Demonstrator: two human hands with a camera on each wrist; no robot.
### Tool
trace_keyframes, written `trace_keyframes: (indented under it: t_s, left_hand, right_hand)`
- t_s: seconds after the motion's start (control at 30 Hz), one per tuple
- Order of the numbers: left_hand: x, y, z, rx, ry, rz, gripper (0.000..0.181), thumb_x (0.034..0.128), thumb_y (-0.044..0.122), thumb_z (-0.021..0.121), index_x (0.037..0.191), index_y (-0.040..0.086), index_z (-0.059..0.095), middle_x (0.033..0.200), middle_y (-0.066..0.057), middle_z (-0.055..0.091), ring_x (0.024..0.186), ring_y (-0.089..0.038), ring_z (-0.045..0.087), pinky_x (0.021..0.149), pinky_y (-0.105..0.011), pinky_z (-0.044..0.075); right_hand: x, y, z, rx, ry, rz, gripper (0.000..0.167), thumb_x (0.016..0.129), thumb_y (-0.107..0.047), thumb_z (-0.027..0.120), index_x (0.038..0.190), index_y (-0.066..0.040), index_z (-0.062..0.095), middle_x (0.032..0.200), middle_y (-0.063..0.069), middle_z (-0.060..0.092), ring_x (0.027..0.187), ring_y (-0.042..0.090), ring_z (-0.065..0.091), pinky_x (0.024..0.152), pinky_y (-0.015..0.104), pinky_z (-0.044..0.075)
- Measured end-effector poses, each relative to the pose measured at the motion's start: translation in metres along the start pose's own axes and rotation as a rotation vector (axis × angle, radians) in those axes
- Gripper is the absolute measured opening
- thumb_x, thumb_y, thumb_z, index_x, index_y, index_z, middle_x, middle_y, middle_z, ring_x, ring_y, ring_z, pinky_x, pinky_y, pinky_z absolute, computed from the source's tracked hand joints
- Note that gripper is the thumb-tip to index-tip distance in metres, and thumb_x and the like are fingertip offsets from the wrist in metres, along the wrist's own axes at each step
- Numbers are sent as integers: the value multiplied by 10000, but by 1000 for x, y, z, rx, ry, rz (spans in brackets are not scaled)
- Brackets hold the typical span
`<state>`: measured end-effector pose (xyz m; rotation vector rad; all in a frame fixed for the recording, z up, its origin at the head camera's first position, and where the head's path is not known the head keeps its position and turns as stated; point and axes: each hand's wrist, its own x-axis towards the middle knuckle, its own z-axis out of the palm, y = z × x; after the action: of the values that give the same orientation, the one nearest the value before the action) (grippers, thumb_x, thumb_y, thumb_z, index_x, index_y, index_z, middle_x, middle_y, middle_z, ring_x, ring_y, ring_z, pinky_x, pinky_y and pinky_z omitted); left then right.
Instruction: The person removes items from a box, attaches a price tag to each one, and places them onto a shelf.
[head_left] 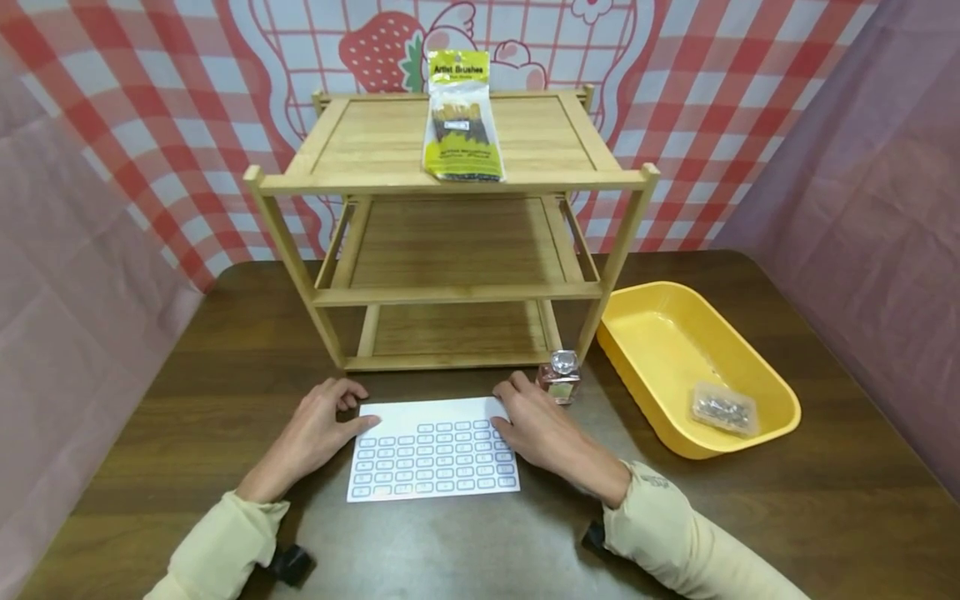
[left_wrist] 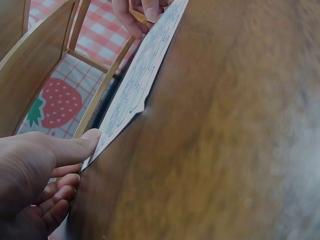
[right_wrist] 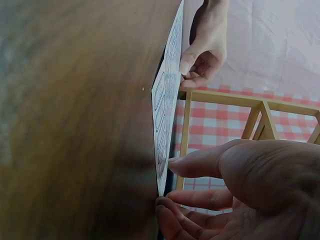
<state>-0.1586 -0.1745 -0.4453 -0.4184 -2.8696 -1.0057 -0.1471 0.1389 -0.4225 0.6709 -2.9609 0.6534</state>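
A white sheet of blue-bordered labels (head_left: pixel 433 462) lies on the table in front of the shelf in the head view, its upper part plain white. My left hand (head_left: pixel 318 429) pinches its upper left corner, thumb on top and fingers curled at the edge, as the left wrist view shows of the sheet (left_wrist: pixel 135 82) and hand (left_wrist: pixel 37 167). At the upper right edge, my right hand (head_left: pixel 540 425) holds the sheet between thumb and fingers. The right wrist view shows that hand (right_wrist: pixel 250 185) at the sheet's near end (right_wrist: pixel 161 130). One sheet edge lifts slightly off the table.
A wooden three-tier shelf (head_left: pixel 457 293) stands behind the sheet, with a pack of artist brushes (head_left: pixel 462 125) on top. A small glass bottle (head_left: pixel 561 379) stands right beside my right hand. Farther right is a yellow tray (head_left: pixel 637 379) holding a small clear box (head_left: pixel 723 408).
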Motion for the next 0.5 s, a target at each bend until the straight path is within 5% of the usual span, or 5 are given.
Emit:
trace_keyframes:
  t_s: [0.5]
  left_hand:
    - [2,3,0,-29,-27,-9,208,887,114,835,968,3,678,868,-56,605,803,-207,536,700,-364,460]
  right_hand:
    - [3,-5,0,-27,-21,12,336,906,-73,786,1166,89,647,965,149,537,789,258,544,697,409,529]
